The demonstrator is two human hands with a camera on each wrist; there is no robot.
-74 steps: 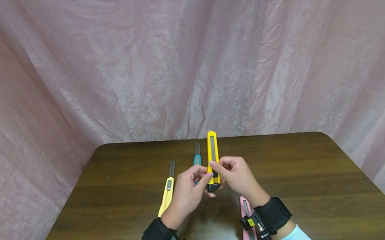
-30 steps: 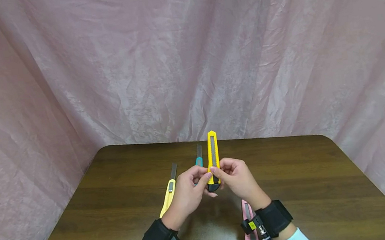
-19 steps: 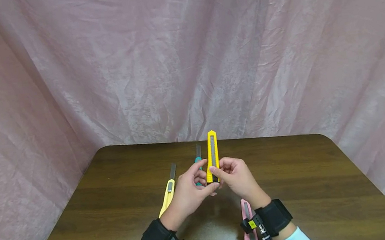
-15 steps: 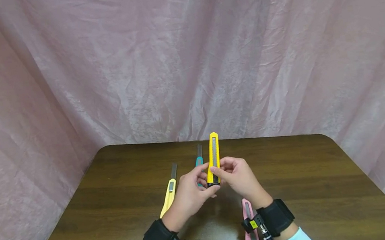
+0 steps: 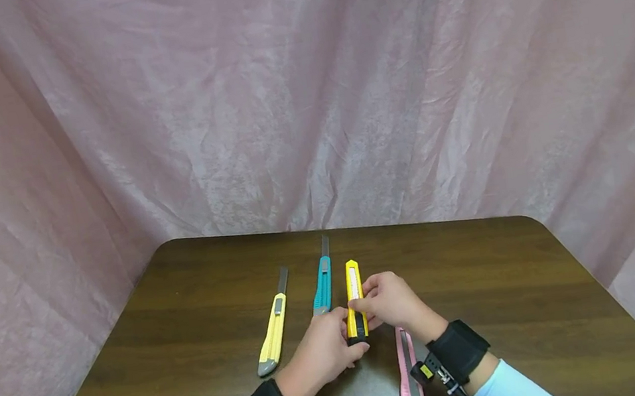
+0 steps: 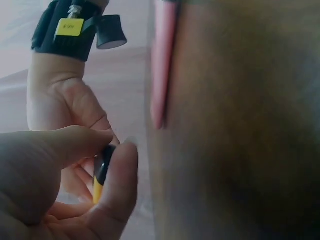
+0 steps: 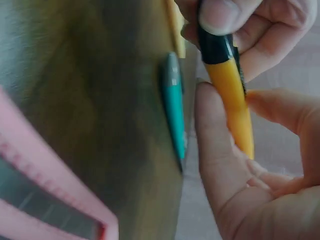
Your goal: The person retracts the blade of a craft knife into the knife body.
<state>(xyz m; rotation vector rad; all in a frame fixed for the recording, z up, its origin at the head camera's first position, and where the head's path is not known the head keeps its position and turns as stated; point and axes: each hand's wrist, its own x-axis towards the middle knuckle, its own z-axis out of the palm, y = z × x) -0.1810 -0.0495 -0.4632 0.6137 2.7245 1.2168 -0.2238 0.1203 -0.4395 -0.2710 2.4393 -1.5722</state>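
Note:
Both hands hold a yellow snap-off utility knife [image 5: 353, 280] over the middle of the table, its black end toward me. No blade shows beyond its tip. My left hand [image 5: 327, 349] pinches the black end cap between thumb and finger; the right wrist view shows that thumb pressed on the cap [image 7: 215, 47]. From the right side, my right hand [image 5: 397, 300] grips the yellow body with thumb and fingers. In the left wrist view, fingers cover most of the knife [image 6: 104, 167]. A teal utility knife [image 5: 323, 284] with its blade out lies just beyond my left hand.
On the brown wooden table [image 5: 518, 305], a pale yellow utility knife [image 5: 274, 337], blade extended, lies left of my left hand. A pink and grey utility knife [image 5: 404, 380] lies beside my right wrist. Behind the table hangs a pink curtain [image 5: 304, 93].
Both hands have lowered the yellow knife toward me. My left fingers have shifted from its side to the black end cap. More of the teal and pale yellow knives shows now.

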